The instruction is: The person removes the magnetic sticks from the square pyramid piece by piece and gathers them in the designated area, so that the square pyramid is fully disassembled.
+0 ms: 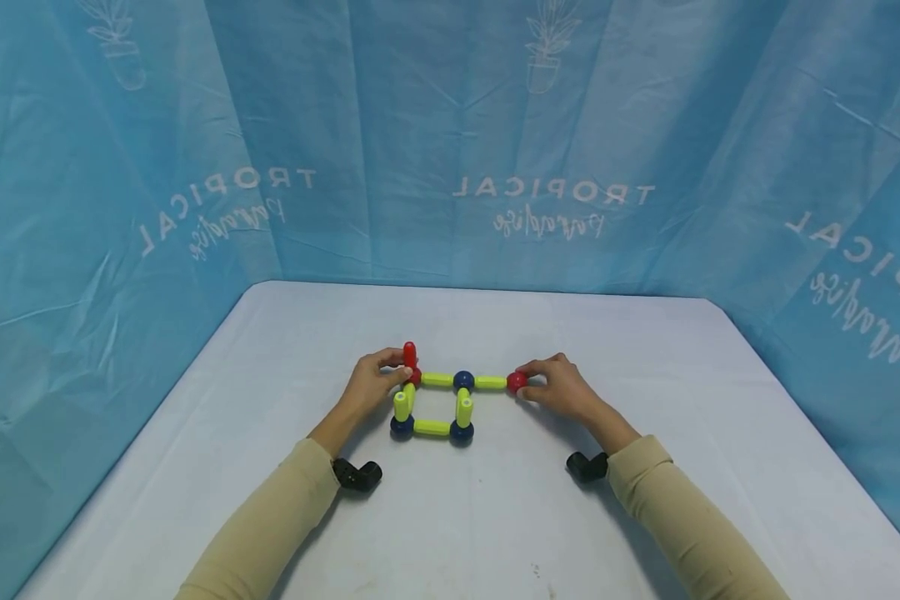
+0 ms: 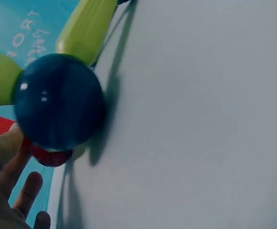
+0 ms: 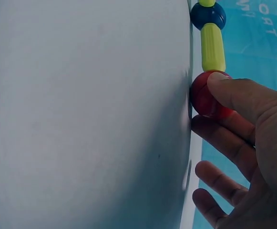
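Note:
A flat frame of yellow-green rods [image 1: 431,427] and dark blue balls [image 1: 461,432] lies on the white table. Two more yellow-green rods [image 1: 464,410] stand up from its near corner balls. At the far left corner, my left hand [image 1: 367,387] pinches an upright red rod [image 1: 409,354] low down, where it meets a red ball [image 1: 416,377]. From the far blue ball [image 1: 463,380] a rod [image 1: 491,382] runs right to another red ball [image 1: 516,382]. My right hand [image 1: 562,390] pinches that ball between thumb and fingers, its other fingers spread in the right wrist view.
The white table [image 1: 517,517] reaches to a blue printed curtain [image 1: 420,125] at the back and sides. A black wrist camera [image 1: 358,476] sits at the left cuff, another black camera [image 1: 587,467] at the right cuff, both low over the table.

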Available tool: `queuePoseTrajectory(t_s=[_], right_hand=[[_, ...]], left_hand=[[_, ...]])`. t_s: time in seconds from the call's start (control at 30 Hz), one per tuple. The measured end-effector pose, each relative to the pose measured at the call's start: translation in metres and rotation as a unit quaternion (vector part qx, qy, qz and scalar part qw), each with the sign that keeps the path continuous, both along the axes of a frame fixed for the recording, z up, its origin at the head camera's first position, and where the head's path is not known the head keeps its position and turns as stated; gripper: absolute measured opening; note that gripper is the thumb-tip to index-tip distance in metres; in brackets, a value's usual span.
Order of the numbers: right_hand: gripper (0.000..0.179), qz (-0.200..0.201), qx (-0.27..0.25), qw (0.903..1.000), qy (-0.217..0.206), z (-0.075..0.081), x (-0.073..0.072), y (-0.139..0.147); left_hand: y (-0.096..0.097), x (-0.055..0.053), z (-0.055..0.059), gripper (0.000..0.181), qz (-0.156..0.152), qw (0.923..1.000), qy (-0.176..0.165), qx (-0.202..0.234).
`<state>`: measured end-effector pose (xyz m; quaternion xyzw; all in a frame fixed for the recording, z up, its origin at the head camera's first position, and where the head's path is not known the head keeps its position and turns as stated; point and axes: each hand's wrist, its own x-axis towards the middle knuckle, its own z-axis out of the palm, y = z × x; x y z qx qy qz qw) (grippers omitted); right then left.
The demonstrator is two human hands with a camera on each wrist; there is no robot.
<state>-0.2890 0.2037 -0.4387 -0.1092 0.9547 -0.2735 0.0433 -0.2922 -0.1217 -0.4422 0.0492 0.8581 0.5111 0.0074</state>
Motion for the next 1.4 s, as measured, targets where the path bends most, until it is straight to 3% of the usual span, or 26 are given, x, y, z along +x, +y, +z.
queuePoseTrajectory(t_s=[0.13,0.23,0.33,0.47,0.57,0.8,0.93,1.1,1.27,1.4], right_hand=[[0.036,0.003,0.004,1.0000,-0.002,0.000,0.001,-0.001],[0.036,0.002,0.005,1.0000,-0.002,0.000,0.001,0.000],[0.035,0.002,0.003,1.0000,0.000,0.000,0.001,0.000],[0.036,0.008,0.004,1.0000,0.004,-0.002,-0.001,0.002],[0.037,0.008,0.005,0.9999,0.001,-0.004,-0.001,0.002],[0.037,0.008,-0.001,1.0000,0.002,-0.006,0.000,0.002],[0.036,0.015,0.003,0.9997,0.018,-0.005,-0.001,0.003],[0.037,0.017,0.004,0.9995,0.025,-0.002,0.000,0.002],[0.037,0.022,0.007,0.9994,0.026,-0.002,0.001,0.002],[0.038,0.023,0.006,0.9993,0.027,-0.004,0.001,0.002]], left_hand=[[-0.001,0.007,0.014,0.039,0.020,0.9984,0.039,0.037],[0.004,0.014,0.033,0.037,0.024,0.9927,0.097,0.069],[0.018,0.021,0.055,0.036,0.003,0.9859,0.143,0.086],[0.045,0.027,0.076,0.034,-0.039,0.9837,0.155,0.082],[0.067,0.025,0.081,0.032,-0.055,0.9870,0.136,0.066],[0.101,0.010,0.071,0.030,-0.042,0.9958,0.057,0.058],[0.109,0.003,0.061,0.028,-0.028,0.9979,0.014,0.057],[0.116,-0.004,0.047,0.026,-0.035,0.9980,-0.031,0.042],[0.118,-0.010,0.036,0.027,-0.052,0.9951,-0.083,-0.011],[0.116,-0.014,0.026,0.026,-0.065,0.9919,-0.080,-0.073]])
